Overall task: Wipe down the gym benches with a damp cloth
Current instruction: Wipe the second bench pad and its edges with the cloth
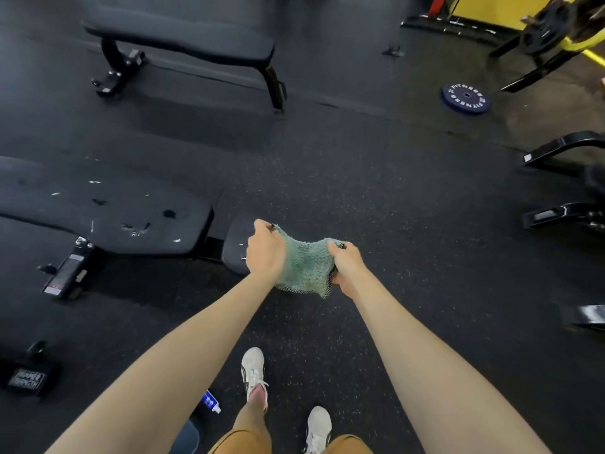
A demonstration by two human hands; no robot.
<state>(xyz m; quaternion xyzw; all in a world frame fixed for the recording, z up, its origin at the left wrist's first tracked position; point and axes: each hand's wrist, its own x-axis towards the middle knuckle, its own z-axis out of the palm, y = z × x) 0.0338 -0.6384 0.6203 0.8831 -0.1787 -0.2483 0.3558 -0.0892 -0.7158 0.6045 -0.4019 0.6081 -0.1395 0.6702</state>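
- Worn black bench (98, 208): nearest of the benches, low at left, long axis running left to right across the view. Torn backrest pad, then a small seat pad (236, 244) at the right end, just behind the left hand.
- Flat bench (183, 40): farther off at upper left, well apart from both hands, also lying roughly left to right.
- Green terry cloth (304, 263): held up in the air, stretched between the two hands, touching no bench. Probably being spread or refolded ahead of a wipe. Cannot tell whether damp.
- Left hand (265, 253): fingers curled over the cloth's left edge, gripping it. Nearer of the two to the worn bench, right beside the seat pad.
- Right hand (348, 267): clenched round the cloth's right edge, farther from that bench.
- Coming move, as a guess: cloth carried left and down onto the seat pad, then stroked leftward along the long axis.
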